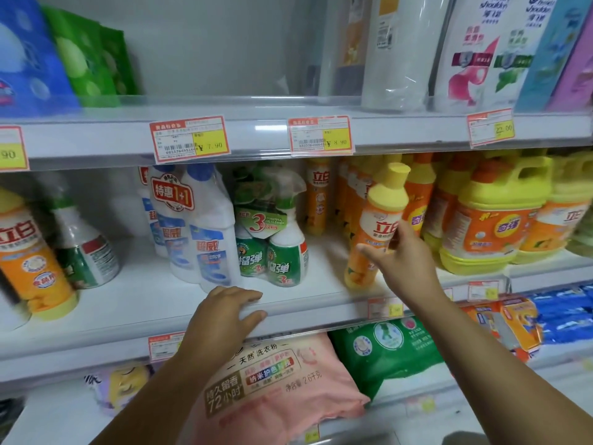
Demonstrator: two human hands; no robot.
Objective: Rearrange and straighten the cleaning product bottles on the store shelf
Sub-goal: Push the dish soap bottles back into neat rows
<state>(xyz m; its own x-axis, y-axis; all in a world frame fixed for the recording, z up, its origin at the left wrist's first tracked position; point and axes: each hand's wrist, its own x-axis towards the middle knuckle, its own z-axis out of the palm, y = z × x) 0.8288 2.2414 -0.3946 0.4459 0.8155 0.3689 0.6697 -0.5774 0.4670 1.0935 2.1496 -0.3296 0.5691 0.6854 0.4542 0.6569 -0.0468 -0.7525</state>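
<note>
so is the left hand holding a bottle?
No, the left hand rests on the shelf's front edge, with no bottle in it.
</note>
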